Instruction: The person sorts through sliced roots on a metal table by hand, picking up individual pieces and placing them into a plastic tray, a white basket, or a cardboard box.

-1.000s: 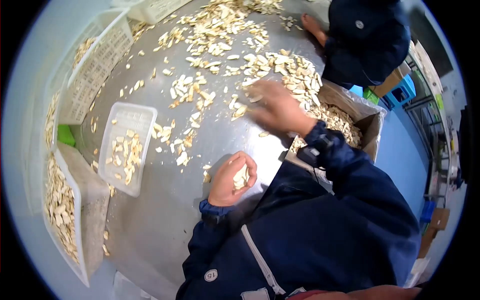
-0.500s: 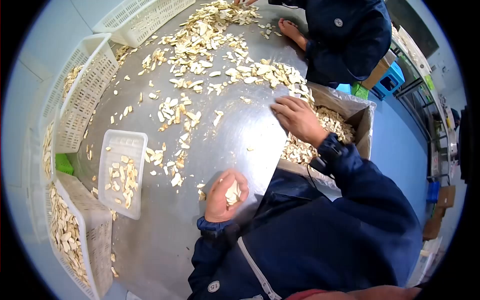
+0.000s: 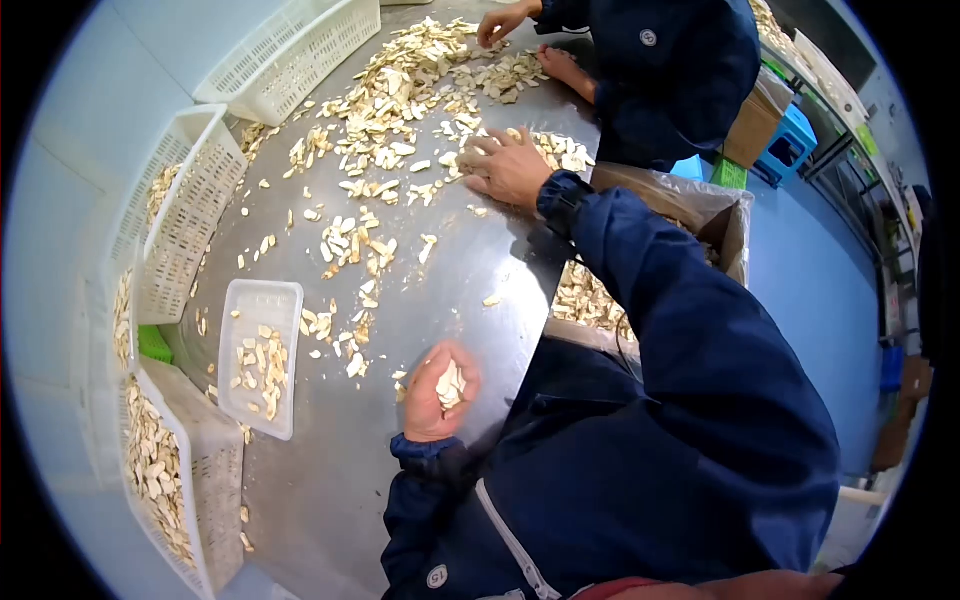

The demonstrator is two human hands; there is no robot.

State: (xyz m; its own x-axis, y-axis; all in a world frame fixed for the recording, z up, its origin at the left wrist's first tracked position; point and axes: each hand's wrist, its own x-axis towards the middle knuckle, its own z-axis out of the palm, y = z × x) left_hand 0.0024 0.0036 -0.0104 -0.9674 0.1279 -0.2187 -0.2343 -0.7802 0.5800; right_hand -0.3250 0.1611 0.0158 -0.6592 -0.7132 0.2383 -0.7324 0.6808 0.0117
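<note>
My left hand (image 3: 432, 398) rests on the metal table (image 3: 350, 480) near its front edge, fingers curled round a small bunch of pale slices (image 3: 452, 386). Farther up the table, my right hand (image 3: 508, 172) reaches over the loose slices, palm down with the fingers spread. Its fingertips lie at the edge of a scattered patch of cream-coloured dried slices (image 3: 400, 90) that heap up toward the far side. Left of my left hand sits a shallow white plastic tray (image 3: 262, 300) with some browner slices in it.
White perforated baskets (image 3: 190, 240) holding slices line the left side. A lined box (image 3: 735, 235) of slices stands against the table's right edge, partly behind my right arm. Across the table, a co-worker's hands (image 3: 508, 22) handle slices. A blue stool (image 3: 790, 140) stands behind.
My right hand has moved from the table edge by the box up and left onto the slices. My left hand keeps its bunch. The co-worker's hands have come further into view.
</note>
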